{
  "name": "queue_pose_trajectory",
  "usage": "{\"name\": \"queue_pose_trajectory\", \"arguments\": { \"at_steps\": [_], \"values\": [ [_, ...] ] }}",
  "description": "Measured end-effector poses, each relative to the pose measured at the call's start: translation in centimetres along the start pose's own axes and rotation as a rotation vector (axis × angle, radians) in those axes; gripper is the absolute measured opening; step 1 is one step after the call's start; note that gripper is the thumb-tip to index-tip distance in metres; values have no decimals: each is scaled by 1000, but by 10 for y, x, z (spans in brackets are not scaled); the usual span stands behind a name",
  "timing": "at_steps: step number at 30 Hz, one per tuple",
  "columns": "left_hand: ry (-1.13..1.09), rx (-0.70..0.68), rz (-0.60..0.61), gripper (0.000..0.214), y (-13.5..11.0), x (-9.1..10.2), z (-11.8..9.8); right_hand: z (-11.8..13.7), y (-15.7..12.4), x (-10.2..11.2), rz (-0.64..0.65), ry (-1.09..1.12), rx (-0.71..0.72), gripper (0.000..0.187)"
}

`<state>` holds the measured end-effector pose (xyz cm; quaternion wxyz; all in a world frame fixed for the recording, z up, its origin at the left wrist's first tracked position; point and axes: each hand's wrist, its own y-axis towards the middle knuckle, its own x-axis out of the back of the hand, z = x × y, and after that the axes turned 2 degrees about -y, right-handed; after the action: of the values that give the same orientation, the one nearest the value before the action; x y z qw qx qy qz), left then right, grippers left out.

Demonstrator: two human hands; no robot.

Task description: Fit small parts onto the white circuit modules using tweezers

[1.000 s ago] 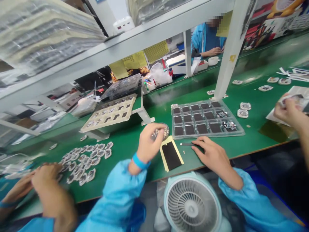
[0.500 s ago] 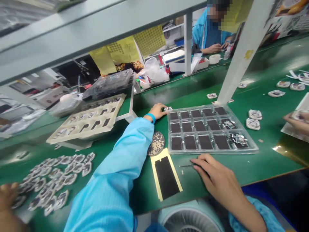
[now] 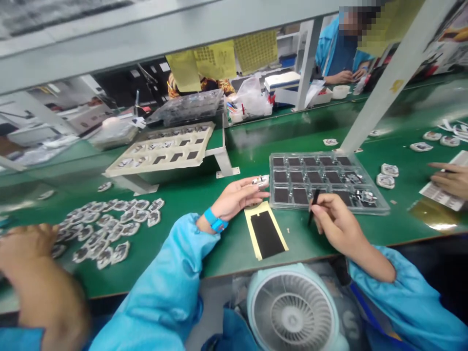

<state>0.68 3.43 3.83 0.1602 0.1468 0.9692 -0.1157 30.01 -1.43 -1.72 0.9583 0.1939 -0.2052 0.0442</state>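
Observation:
My left hand [image 3: 236, 197] is held palm up over the green bench, and its fingertips hold a small white part [image 3: 261, 181]. My right hand [image 3: 334, 219] grips dark tweezers [image 3: 313, 206] upright, their tip at the front edge of a clear tray [image 3: 371, 209] with dark pads in its pockets. Between my hands a black strip on yellow backing paper [image 3: 266, 234] lies flat on the bench.
A heap of small white parts [image 3: 109, 229] lies to the left, near another person's hand [image 3: 25, 243]. A beige tray [image 3: 164, 153] rests on a raised stand. A second person's hand [image 3: 451, 178] works at the right. A small fan [image 3: 292, 309] sits below the bench edge.
My left hand has drawn back from the tray's far left corner with a small part in its fingers. My right hand has lifted the tweezers off the bench.

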Motion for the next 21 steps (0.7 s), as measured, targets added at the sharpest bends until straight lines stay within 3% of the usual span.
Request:
{"name": "queue_pose_trajectory", "arguments": {
  "at_steps": [4, 9, 12, 15, 21],
  "values": [
    [-94, 79, 46, 51, -17, -5, 21, -2, 3, -9, 39, 19, 13, 21],
    [117, 37, 98, 33, -21, -13, 32, 10, 9, -1, 101, -94, 33, 17],
    [260, -1, 109, 26, -25, -18, 37, 24, 11, -1, 50, 69, -38, 20],
    [323, -7, 113, 22, -24, -19, 46, 35, 9, -12, 37, 239, -16, 22],
    [436, -40, 118, 21, -21, -18, 60, 35, 5, -37, 58, 231, 12, 24]
  ]
}}
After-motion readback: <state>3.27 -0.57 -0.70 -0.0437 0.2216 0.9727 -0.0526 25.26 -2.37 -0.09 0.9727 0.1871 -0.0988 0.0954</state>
